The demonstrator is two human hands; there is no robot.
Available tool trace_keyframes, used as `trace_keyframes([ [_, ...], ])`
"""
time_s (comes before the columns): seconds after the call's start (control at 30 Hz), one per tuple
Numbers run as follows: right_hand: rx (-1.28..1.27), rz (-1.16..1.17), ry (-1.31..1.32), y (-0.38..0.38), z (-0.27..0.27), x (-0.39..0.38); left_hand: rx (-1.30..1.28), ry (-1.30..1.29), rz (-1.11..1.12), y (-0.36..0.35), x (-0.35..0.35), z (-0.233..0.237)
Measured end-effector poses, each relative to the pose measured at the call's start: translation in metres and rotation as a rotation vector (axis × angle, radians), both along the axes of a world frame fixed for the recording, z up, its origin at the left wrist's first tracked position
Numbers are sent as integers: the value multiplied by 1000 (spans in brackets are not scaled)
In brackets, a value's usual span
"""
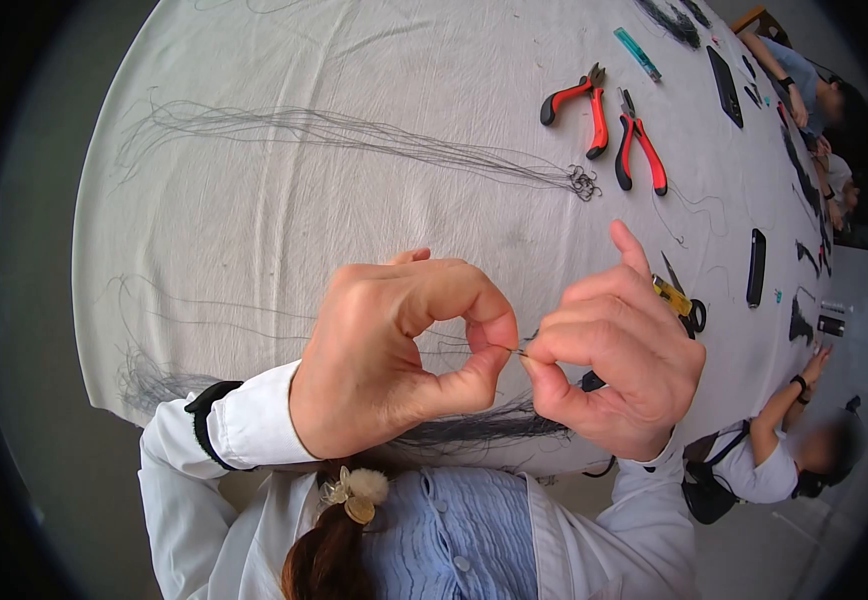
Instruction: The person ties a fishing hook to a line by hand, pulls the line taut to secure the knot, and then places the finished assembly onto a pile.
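Observation:
My left hand [404, 350] pinches a thin dark strand [516, 351] between thumb and forefinger. Facing it, my right hand [619, 350] pinches the same strand from the other side, with its little finger raised. Only a short piece shows between the fingertips; whether it ends in a hook or a knot is too small to tell. Beneath both hands a dark bundle of fine strands [474, 428] lies along the near edge of the cloth. Loose thin lines [214, 308] trail over the cloth to the left of my left hand.
On the white cloth [354, 220] lie a bundle of long lines [354, 135], two red-handled pliers [597, 115] [640, 155], a teal tube [638, 54], black scissors [695, 317], a yellow object [670, 294] and a dark phone [756, 268]. Other people [769, 450] sit at the right.

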State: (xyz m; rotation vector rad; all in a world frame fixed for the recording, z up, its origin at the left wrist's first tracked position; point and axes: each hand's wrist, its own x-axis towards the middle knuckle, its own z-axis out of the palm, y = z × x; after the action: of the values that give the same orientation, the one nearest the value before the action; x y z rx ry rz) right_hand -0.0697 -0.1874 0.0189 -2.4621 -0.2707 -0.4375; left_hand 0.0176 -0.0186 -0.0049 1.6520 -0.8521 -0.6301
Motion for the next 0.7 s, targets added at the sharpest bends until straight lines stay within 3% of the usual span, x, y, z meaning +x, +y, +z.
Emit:
trace_keyframes([
  [0.2, 25, 5, 56, -2, 0, 0, 0, -48, -11, 0, 0, 1],
  [0.4, 217, -8, 269, -4, 3, 0, -11, -208, -6, 2, -1, 2],
  [0.5, 196, 5, 213, -4, -2, 1, 34, -135, -11, 2, -1, 6],
  [0.57, 70, 82, 41, -4, -5, 1, 68, 235, -45, 1, 2, 6],
  [0.7, -38, 152, -17, -7, -2, 2, 35, 372, -126, 1, 5, -2],
])
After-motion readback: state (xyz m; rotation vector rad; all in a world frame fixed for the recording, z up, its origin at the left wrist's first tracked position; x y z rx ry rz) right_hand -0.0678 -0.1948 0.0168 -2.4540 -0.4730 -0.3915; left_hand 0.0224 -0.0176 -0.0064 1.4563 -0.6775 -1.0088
